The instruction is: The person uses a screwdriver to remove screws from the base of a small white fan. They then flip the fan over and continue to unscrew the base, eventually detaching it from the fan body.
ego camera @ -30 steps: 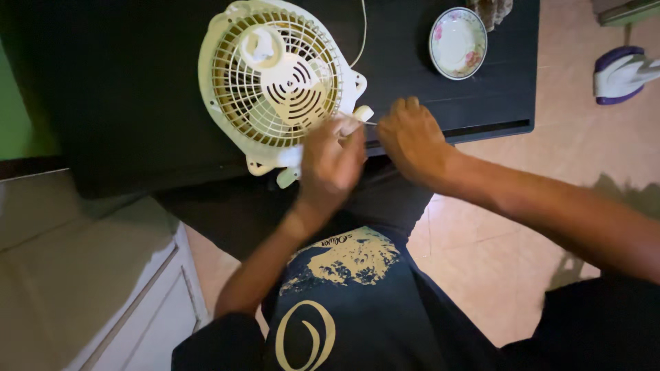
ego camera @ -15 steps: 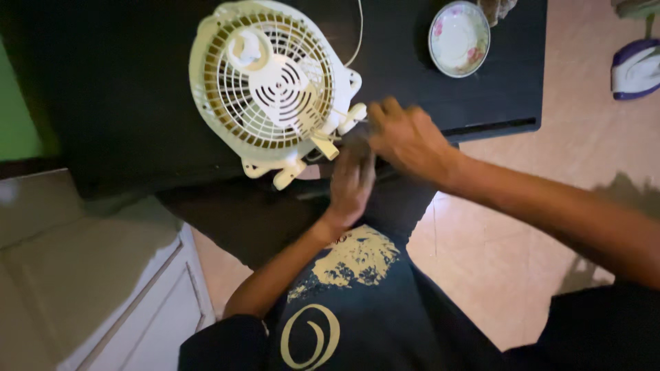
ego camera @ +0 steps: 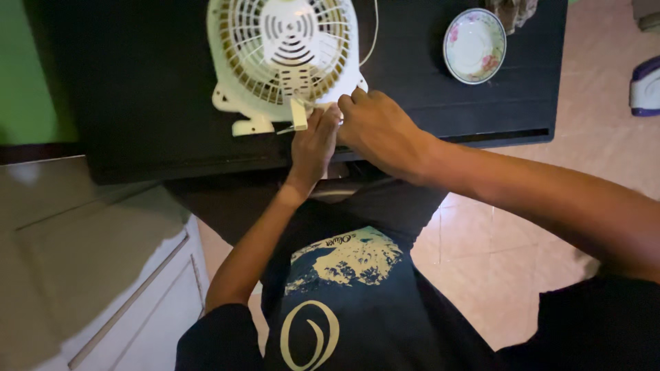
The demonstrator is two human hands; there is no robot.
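A small cream table fan [ego camera: 282, 51] lies flat on a black table [ego camera: 137, 89], grille up. Both hands meet at its near right edge. My left hand [ego camera: 313, 141] reaches up from below, its fingertips pinched on a small cream tab [ego camera: 299, 113] that sticks out of the fan's rim. My right hand [ego camera: 378, 127] comes in from the right with its fingers curled tight against the rim beside the left hand. Whatever lies under the right fingers is hidden.
A white saucer with a flowered rim [ego camera: 474, 45] sits at the table's far right. A thin cord [ego camera: 375, 31] runs off the fan. A pale cabinet [ego camera: 103, 275] stands at the left, and a purple-and-white object [ego camera: 646, 86] sits on the tiled floor [ego camera: 495, 254].
The fan has turned on the table, so the tab now points toward me. Both hands have closed in together on its near edge.
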